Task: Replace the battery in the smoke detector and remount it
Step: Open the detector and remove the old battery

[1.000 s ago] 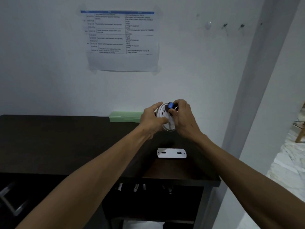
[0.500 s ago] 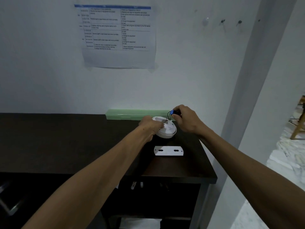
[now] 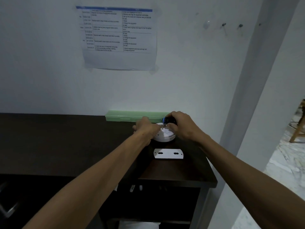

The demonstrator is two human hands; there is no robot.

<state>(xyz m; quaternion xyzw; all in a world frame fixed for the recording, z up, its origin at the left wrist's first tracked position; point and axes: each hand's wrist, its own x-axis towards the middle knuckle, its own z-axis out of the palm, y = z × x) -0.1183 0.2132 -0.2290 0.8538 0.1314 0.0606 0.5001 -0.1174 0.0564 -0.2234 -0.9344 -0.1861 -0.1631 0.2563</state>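
The smoke detector [image 3: 165, 136] sits on the table [image 3: 66, 138], and my left hand [image 3: 145, 128] is curled over its left edge to steady it. My right hand [image 3: 183, 126] pinches the battery [image 3: 167, 120] just above it, with thin wires [image 3: 164, 125] running down into the case (they look fragile). If I pull too hard or sideways, I reckon those wires could tear loose.

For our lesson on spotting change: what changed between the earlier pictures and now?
The smoke detector, earlier held up tilted, has come down onto the table; the left hand holds it there. The right hand still pinches the battery. The mounting plate and green box stayed.
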